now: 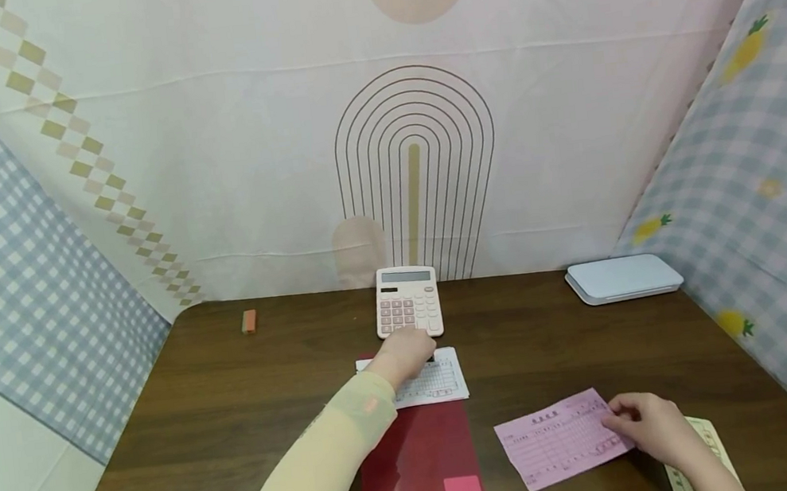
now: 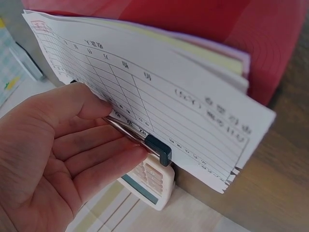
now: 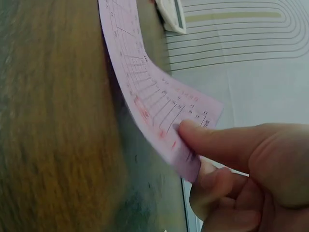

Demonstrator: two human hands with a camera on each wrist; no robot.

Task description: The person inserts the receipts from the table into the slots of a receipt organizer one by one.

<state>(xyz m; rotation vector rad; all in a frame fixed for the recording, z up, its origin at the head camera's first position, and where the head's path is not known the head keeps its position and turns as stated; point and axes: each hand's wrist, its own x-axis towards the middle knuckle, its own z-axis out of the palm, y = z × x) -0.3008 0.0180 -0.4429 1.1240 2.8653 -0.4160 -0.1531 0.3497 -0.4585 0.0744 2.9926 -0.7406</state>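
In the head view, my left hand is at the top of a red clipboard. Its thumb and fingers pinch a silver clip with black ends at the edge of a stack of printed slips. White slips lie on top, with yellow and purple sheets showing beneath in the left wrist view. Over on the right, my right hand pinches a pink printed slip by its right edge, thumb on the printed side. The slip bends where it is held in the right wrist view.
A white calculator stands just behind the clipboard. Toward the back left is an orange eraser; at the back right lies a pale blue case. A yellow slip lies partly under my right forearm. Cloth walls border the table.
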